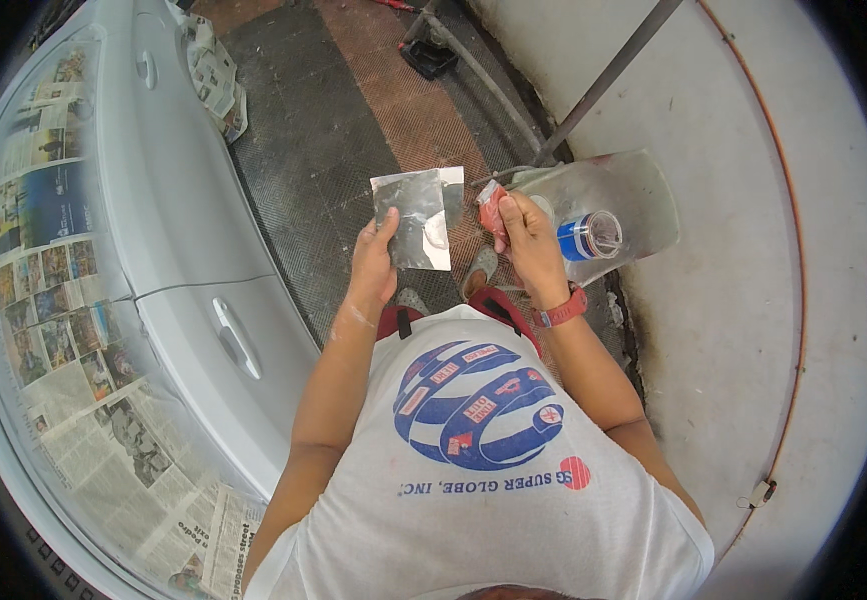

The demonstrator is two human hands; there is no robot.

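Note:
In front of my chest, my left hand is closed on the edge of a thin, flat rectangular plate, thumb on top. The plate is grey and smeared, with a shiny light strip along its right side and a pale patch near that edge. To the right, my right hand is closed around a small, crumpled red-and-white soft packet or tube, thumb pressed against it. The plate and the packet are a short gap apart. A can with a blue label stands just right of my right hand.
A pale, dusty surface bears the can. At left is a light grey car, its windows covered with newspaper. A slanting metal pole, a black tray and an orange hose on the wall are at right and ahead.

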